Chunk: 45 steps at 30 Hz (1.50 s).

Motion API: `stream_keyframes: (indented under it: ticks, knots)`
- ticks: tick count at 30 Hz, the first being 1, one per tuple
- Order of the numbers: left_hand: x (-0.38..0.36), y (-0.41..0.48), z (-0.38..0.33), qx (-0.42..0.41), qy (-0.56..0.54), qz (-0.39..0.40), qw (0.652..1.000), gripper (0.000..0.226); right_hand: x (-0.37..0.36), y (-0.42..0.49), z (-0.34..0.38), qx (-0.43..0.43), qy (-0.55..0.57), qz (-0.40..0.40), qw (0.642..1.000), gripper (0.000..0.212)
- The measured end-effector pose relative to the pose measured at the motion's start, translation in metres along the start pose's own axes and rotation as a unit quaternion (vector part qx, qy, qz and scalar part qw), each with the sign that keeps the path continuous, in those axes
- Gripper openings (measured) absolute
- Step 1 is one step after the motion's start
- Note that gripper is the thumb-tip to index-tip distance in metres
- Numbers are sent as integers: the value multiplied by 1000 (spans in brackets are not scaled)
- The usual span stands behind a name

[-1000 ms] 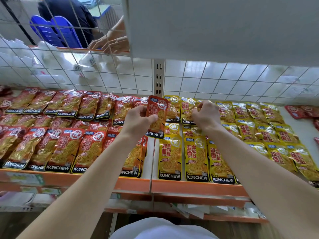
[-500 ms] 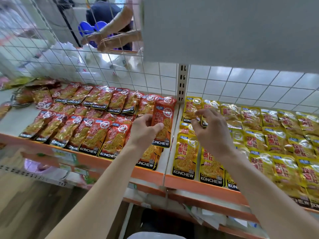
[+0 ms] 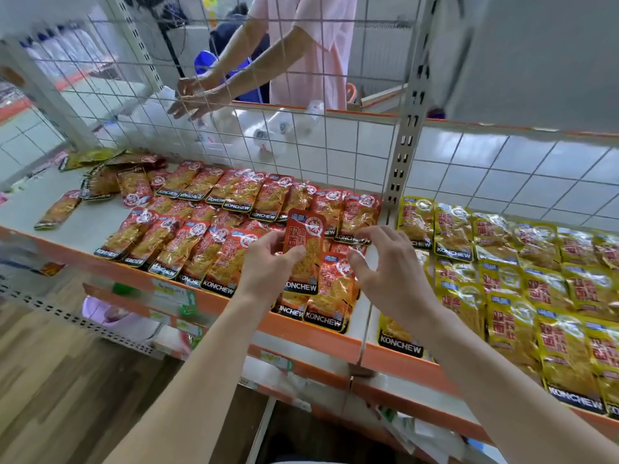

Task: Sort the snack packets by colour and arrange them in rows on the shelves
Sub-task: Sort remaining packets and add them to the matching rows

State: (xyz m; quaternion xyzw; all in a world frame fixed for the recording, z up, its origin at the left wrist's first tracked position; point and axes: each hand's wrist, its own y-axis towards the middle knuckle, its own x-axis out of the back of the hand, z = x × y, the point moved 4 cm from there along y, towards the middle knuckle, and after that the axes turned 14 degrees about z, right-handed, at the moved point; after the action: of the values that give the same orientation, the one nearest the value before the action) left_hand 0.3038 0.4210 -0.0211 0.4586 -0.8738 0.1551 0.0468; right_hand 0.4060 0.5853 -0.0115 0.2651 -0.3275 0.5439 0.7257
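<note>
Head view: left hand (image 3: 268, 266) pinches red packet (image 3: 304, 252); right hand (image 3: 385, 269) spread; bare shelf (image 3: 87, 226) far left.

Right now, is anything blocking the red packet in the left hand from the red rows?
Nothing visible. The left hand holds the red packet over the red rows; the right hand hovers beside it.

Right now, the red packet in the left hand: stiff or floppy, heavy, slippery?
Probably semi-stiff: the red packet stands upright from the left hand, which pinches its left edge, without drooping. Likely light, since thumb and fingers suffice. Its film looks glossy, so it may slip.
</note>
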Motion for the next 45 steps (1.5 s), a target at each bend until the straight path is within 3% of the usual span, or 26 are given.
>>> stream_keyframes:
  ticks: [17, 35, 45]
  knots:
    - [162, -3, 44, 9, -30, 29, 999, 10, -106, 32, 127, -42, -2, -6, 999, 37]
    - [190, -20, 63, 8, -49, -35, 998, 19, -127, 40, 151, -15, 16, 16, 1000, 29]
    - [242, 37, 49, -20, -27, -4, 999, 13, -140, 102, 179, -27, -2, -8, 1000, 35]
